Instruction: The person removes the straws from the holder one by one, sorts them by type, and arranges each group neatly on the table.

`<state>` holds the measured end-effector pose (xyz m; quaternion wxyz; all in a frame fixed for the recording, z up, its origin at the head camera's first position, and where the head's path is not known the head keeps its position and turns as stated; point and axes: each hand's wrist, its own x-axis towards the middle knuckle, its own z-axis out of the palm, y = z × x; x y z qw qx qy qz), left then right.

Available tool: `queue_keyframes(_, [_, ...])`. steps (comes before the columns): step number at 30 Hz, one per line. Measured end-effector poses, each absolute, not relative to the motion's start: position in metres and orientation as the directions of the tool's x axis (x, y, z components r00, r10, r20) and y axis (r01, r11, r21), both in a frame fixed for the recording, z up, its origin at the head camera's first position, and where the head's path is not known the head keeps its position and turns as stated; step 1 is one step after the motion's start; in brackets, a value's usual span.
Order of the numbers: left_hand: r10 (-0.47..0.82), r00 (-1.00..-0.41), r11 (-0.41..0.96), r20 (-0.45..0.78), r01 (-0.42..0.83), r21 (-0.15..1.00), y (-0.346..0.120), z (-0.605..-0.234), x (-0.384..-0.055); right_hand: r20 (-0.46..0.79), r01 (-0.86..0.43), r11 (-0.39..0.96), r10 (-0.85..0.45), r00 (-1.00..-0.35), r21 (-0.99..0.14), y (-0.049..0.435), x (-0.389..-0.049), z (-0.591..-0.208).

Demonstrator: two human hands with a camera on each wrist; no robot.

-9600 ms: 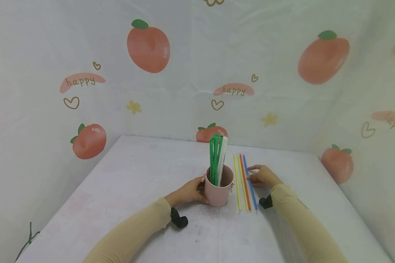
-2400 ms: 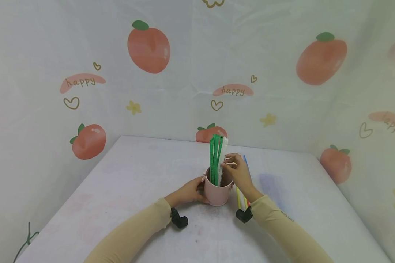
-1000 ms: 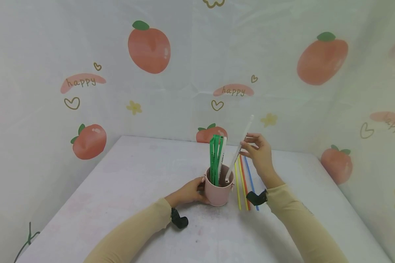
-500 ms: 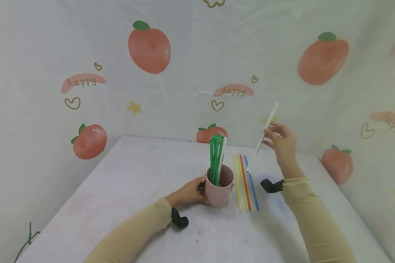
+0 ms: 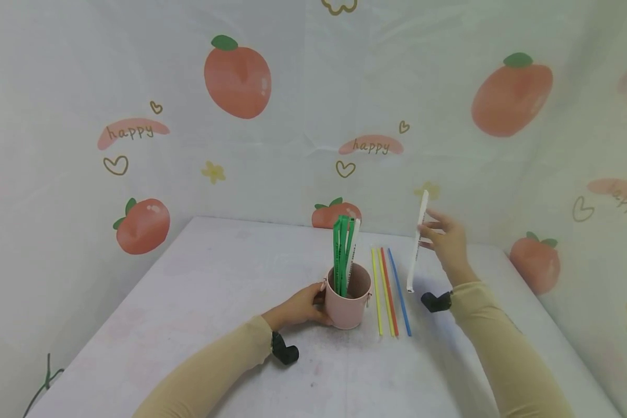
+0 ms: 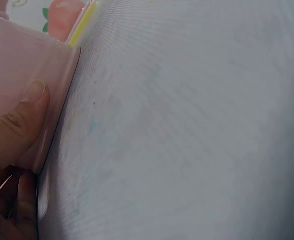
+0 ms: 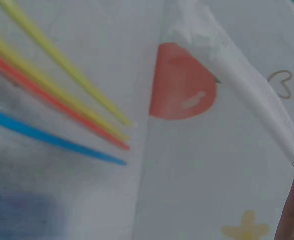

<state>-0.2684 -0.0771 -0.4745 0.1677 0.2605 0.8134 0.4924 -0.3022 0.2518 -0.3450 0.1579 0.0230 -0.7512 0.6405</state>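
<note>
My left hand (image 5: pixel 300 305) grips the side of a small pink bucket (image 5: pixel 345 310), its thumb (image 6: pixel 22 122) pressed on the wall in the left wrist view. Several green-wrapped straws (image 5: pixel 339 255) and a white-wrapped one (image 5: pixel 352 252) stand upright in the bucket. Off to the right, my right hand (image 5: pixel 446 238) pinches another white paper-wrapped straw (image 5: pixel 417 249), held nearly upright above the table. Dark print runs along that straw (image 7: pixel 256 95) in the right wrist view; only some fingertips show there.
Between bucket and right hand lie two yellow straws (image 5: pixel 377 296), a red straw (image 5: pixel 390 293) and a blue straw (image 5: pixel 400 293), roughly parallel. The pale table (image 5: pixel 240 261) meets a fruit-printed wall cloth (image 5: pixel 282 174) at the back.
My right hand has drawn the white-wrapped straw out of the bucket and carried it right, past the blue straw, then lowered it slightly. My left hand stays on the bucket.
</note>
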Motion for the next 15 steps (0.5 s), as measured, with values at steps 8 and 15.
queue_keyframes(8, [0.582, -0.813, 0.39, -0.026, 0.252, 0.886, -0.077, -0.474, -0.268, 0.19, -0.147, 0.355, 0.088, -0.978, -0.923, 0.259, -0.31, -0.371])
queue_keyframes(15, [0.579, -0.814, 0.404, -0.032, 0.253, 0.879, -0.077, -0.474, -0.268, 0.05, -0.034, 0.435, 0.024, -0.998, -0.9, 0.261, -0.315, -0.386])
